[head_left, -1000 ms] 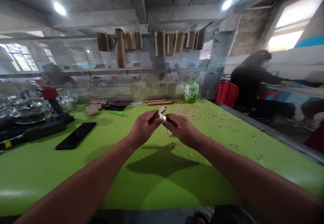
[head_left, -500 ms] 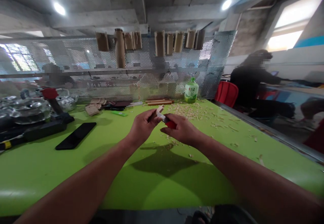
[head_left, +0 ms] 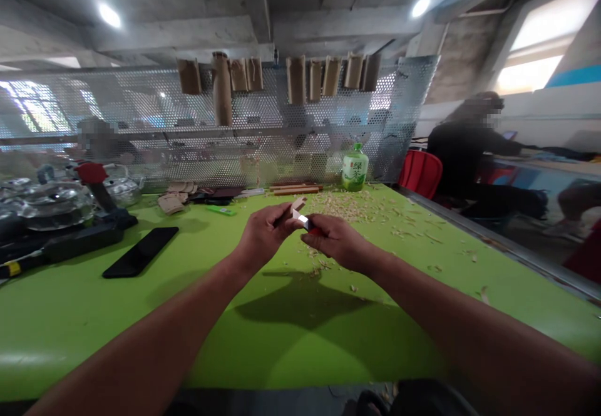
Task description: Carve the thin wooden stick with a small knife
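My left hand [head_left: 264, 230] is closed round a small piece of pale wood [head_left: 297, 204], whose end sticks out past the fingers. In my right hand [head_left: 342, 240] is a knife [head_left: 305, 222] with a red handle and a short, shiny blade. The blade lies at the wood, close to my left thumb; whether its edge is biting in cannot be made out. Both hands are held above the green tabletop [head_left: 300, 347], with wood shavings [head_left: 319, 265] beneath them and beyond.
A black phone [head_left: 141, 252] lies at left, beside a dark-handled tool with a red top [head_left: 91, 173] and glass pots [head_left: 54, 206]. Farther back are a green bottle [head_left: 354, 168], wooden sticks [head_left: 295, 188] and a green cutter [head_left: 220, 210]. A person [head_left: 464, 143] sits at right.
My right hand has shifted slightly, turning the knife so its blade catches the light and more of it shows. My left hand has barely moved and keeps the wood.
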The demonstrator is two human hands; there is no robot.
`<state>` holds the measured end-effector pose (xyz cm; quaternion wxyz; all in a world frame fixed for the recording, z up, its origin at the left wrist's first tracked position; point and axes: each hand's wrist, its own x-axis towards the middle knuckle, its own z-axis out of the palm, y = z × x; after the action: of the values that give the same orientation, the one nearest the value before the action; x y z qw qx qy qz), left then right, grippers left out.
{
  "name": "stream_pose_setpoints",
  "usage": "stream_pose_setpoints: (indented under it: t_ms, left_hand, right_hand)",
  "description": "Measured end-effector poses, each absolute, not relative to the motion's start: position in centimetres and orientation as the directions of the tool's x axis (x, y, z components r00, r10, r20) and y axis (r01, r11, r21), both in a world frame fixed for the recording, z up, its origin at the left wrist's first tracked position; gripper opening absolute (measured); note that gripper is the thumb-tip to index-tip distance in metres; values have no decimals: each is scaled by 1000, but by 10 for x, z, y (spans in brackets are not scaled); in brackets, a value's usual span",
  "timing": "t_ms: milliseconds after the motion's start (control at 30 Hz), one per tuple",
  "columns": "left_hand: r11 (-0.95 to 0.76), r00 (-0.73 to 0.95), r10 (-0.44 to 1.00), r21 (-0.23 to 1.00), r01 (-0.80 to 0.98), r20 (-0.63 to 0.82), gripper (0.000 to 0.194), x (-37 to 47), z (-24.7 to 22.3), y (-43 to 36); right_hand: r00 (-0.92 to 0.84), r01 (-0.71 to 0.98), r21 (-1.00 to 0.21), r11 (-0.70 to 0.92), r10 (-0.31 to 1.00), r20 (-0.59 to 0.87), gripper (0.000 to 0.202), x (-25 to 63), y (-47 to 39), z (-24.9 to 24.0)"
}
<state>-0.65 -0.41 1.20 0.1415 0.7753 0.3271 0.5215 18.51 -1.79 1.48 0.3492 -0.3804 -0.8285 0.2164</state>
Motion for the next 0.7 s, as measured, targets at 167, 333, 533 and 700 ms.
stream_pose_setpoints:
  t_ms: [167, 333, 533, 700]
  left_hand:
    - [-748, 246, 648, 542, 382, 721, 40, -4, 13, -5]
    - [-752, 244, 635, 514, 414, 733, 45, -3, 13, -6]
    - [-759, 247, 621, 492, 426, 744, 39, -3, 12, -7]
    - [-755, 228, 620, 490, 437, 751, 37, -3, 13, -9]
  right_hand:
    - [-416, 570, -527, 630, 775, 477, 22, 184, -18, 13]
    - [-392, 620, -463, 633, 761, 517, 19, 182, -22, 11]
    - [-365, 654, -425, 626, 753, 547, 18, 179, -24, 10]
    - [-361, 698, -382, 606, 758, 544, 16, 179, -26, 11]
